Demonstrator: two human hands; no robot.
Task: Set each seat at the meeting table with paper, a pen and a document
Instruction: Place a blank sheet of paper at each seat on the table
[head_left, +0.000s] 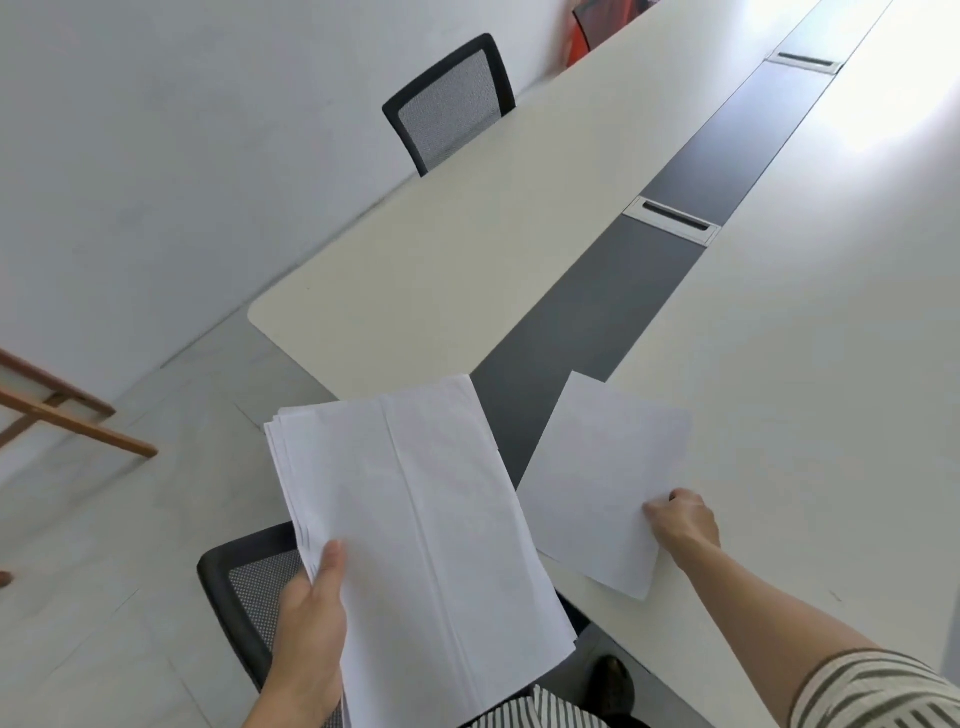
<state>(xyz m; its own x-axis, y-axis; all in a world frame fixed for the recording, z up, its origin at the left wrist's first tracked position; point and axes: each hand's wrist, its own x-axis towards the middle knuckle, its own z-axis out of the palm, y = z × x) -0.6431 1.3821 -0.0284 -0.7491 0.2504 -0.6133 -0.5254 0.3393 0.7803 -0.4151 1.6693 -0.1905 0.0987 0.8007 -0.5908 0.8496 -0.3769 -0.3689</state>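
**At the table's near end: paper in both hands**

Your left hand (311, 613) grips the paper stack (415, 519) above a mesh chair (244, 592) standing between you and the table (467, 249). Your right hand (680, 525) pinches a single sheet (597, 483) resting on the tabletop, one corner over the dark centre strip (597, 312).

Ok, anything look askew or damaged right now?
Minor only: the paper stack in the left hand is fanned unevenly with a lengthwise crease. The single sheet pinched by the right hand is angled to the table. No spills.
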